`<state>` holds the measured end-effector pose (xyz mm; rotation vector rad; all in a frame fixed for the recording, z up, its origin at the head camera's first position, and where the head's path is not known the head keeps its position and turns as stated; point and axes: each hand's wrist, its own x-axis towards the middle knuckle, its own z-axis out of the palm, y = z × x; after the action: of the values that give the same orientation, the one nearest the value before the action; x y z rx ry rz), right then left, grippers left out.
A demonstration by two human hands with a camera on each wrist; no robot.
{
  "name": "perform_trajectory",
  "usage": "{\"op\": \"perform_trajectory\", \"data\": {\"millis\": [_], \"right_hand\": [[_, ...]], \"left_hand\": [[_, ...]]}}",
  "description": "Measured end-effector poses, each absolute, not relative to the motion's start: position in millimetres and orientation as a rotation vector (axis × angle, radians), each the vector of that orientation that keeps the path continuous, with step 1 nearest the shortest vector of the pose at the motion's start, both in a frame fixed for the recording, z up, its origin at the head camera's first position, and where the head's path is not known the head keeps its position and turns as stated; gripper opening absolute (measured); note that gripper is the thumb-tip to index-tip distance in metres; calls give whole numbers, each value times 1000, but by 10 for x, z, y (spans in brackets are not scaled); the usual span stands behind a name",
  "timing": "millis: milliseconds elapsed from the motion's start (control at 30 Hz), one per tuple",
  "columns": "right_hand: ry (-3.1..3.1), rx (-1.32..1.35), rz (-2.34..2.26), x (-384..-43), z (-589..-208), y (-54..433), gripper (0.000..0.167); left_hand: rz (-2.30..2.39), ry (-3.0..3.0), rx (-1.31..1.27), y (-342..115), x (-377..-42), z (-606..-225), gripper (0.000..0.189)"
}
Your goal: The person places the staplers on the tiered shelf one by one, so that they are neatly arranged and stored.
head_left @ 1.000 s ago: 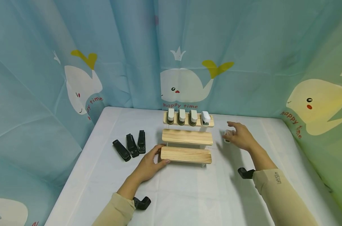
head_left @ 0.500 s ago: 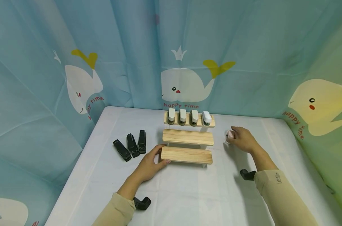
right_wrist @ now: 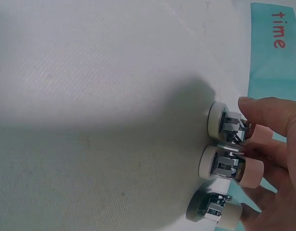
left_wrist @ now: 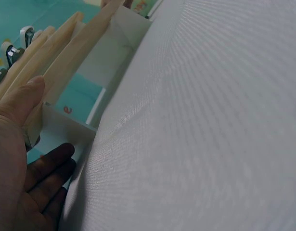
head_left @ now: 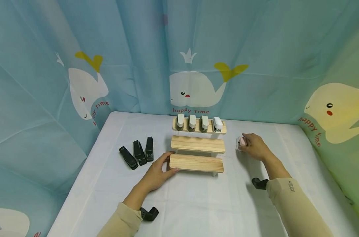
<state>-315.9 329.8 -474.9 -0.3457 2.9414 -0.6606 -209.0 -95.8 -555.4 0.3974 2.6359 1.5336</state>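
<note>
A three-step wooden display rack (head_left: 197,161) with clear supports stands on the table. My left hand (head_left: 155,172) holds the left end of its lowest step, thumb on the front edge; in the left wrist view several lower fingers (left_wrist: 54,166) extend beside the support. To the rack's right, my right hand (head_left: 255,148) pinches a small pink stapler (right_wrist: 261,134) between thumb and fingers. Right beside it are another pink stapler (right_wrist: 252,173) and a paler one (right_wrist: 229,215). In the head view the hand partly hides this group.
Several pale mini staplers (head_left: 204,122) stand in a row on the top step, the rightmost white stapler (head_left: 217,123) slightly tilted. Three black staplers (head_left: 139,152) lie left of the rack. A whale-print curtain (head_left: 144,65) encloses the white table (head_left: 191,204).
My right hand, earlier with fingers spread over the small staplers, has come down and closed its fingers on a pink one. The left hand has stayed on the rack.
</note>
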Motion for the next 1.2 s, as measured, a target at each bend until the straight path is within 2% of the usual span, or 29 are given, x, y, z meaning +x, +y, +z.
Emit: {"op": "perform_trajectory", "data": {"millis": [233,1000,1200], "right_hand": [[2969,-397,-631,-3154,-4768,3302,65],[3056,-330,-496,-3170,-4831,3212,59],[3074,-332,-458,-3194,-4832,3232,61]], "left_hand": [[1538,2638,400,-959,-2081,-5535,68],[1531,2632,403,-957,-2076,-5505,68],[1529,2633,404,-958,-2086,-5516,69]]}}
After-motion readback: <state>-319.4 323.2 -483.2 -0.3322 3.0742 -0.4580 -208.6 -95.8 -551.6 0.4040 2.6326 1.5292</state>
